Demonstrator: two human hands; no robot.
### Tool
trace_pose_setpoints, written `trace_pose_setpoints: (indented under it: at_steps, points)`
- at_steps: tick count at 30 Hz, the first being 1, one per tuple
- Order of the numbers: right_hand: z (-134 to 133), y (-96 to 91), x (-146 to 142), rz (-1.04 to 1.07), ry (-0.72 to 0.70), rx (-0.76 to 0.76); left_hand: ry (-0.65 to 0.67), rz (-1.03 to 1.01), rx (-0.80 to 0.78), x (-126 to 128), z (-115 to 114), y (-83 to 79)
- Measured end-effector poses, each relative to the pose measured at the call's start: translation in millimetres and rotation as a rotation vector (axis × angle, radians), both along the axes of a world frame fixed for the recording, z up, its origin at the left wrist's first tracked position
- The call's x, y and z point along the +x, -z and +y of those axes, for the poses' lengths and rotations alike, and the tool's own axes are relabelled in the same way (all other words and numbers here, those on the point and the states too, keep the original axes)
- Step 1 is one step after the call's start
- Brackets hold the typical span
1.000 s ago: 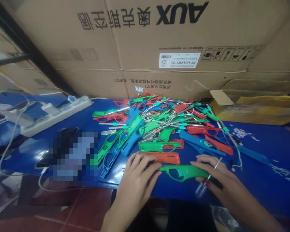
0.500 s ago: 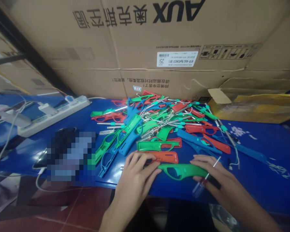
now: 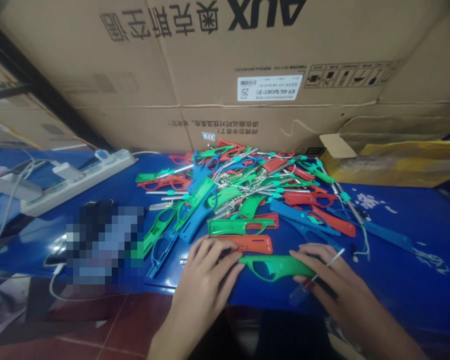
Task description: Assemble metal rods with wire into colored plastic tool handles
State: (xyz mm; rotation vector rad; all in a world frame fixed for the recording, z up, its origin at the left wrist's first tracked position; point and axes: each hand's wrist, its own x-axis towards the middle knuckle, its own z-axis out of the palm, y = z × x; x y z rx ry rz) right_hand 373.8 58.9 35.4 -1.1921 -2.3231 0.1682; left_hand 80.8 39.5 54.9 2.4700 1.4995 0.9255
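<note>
A green long-nosed lighter casing (image 3: 290,265) lies level between my two hands, its trigger loop toward the left. My left hand (image 3: 204,275) pinches its narrow front end between thumb and fingers. Around the handle end is my right hand (image 3: 333,280), which also keeps a small screwdriver (image 3: 301,293) between its fingers. The screwdriver has a clear handle pointing down and a thin shaft slanting up to the right. Just behind my left hand's fingertips is an orange casing half (image 3: 253,244); a green casing half (image 3: 228,226) rests behind that.
A pile of red, green and blue casing parts (image 3: 247,192), metal tubes and wires covers the blue table (image 3: 393,260). Behind stands a large cardboard box (image 3: 195,75). A power strip (image 3: 78,185) is at left, a smaller open box (image 3: 405,162) at right.
The view has shifted slightly. My right hand's fingers have slid a little left along the green casing, and the screwdriver now leans lower. Both hands still hold the casing.
</note>
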Motion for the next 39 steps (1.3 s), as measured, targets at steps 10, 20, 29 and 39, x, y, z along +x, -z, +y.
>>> trace_pose_setpoints:
  at_steps: [10,20,29,39]
  points:
    - [-4.1,-4.5,-1.6,0.068,0.013,-0.065,-0.003,0.033,-0.006,-2.8,-1.0,1.6]
    - [-1.2,-10.4,-3.0,0.111,-0.017,-0.156,-0.012,0.014,0.019,-2.5,0.5,1.5]
    - [-2.0,-8.9,-1.4,0.094,-0.004,-0.212,-0.006,0.024,0.024,-0.3,2.3,-1.0]
    - [-3.0,-3.6,-1.6,0.119,0.004,-0.143,-0.010,0.062,-0.015,-1.5,-1.8,-2.1]
